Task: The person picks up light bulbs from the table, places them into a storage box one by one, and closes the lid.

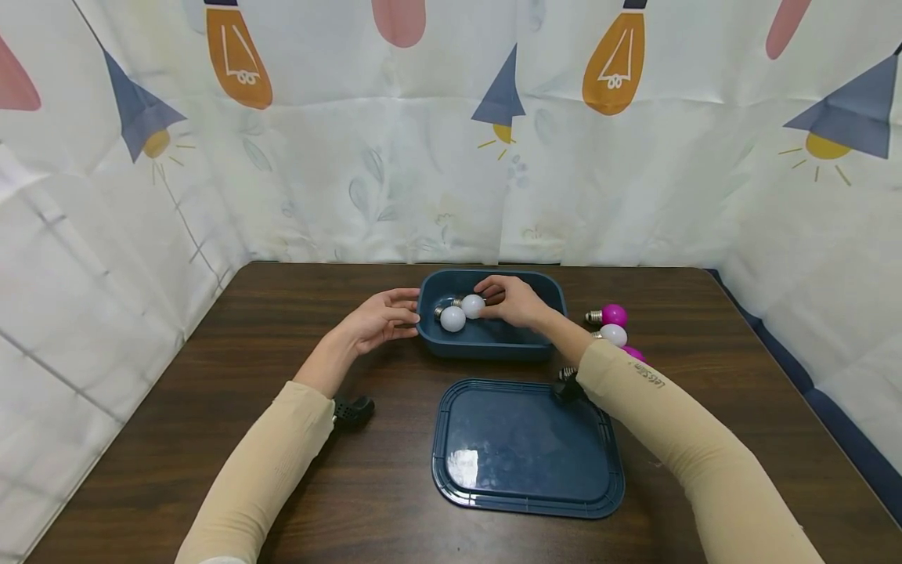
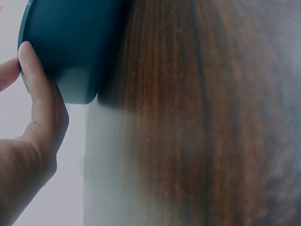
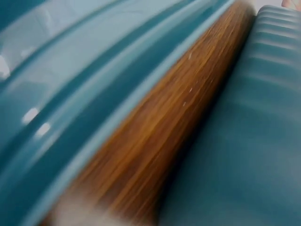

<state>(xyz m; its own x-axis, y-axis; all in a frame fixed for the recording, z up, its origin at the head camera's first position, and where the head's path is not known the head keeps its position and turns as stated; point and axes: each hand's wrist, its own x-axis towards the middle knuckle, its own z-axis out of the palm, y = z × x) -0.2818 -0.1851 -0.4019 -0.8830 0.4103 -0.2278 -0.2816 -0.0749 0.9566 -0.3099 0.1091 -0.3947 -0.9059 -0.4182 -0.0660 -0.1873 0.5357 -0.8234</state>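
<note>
So there are two white light bulbs inside the blue-green plastic bin (image 1: 486,349). The rear one (image 1: 473,305) sits right at the fingertips of the right hand (image 1: 517,300), and the front one (image 1: 452,319) is just beside it, both toward the left half of the bin, screw bases pointing roughly left. The right hand reaches in over the front wall with its fingers bent around the rear bulb; honestly can't tell if it's actually pinching it or just sitting next to it. Left hand (image 1: 383,321) isn't gripping anything, just relaxed fingers resting at the bin's left end.

Right of the bin, on the wood-grain table (image 1: 352,486), there's a magenta bulb (image 1: 615,315), then a loose white bulb (image 1: 615,335), then another magenta one (image 1: 633,354) mostly tucked behind the right sleeve (image 1: 676,423). There's also a screw base (image 1: 567,373) poking out by the right wrist, rest of it hidden.

In front of the bin, a dark blue lid (image 1: 524,446) lies flat, nicely shiny. Both sleeves are beige, the right one has dark lettering. Behind it all hangs a white curtain (image 1: 423,180) printed with lamps and orange bulbs.
</note>
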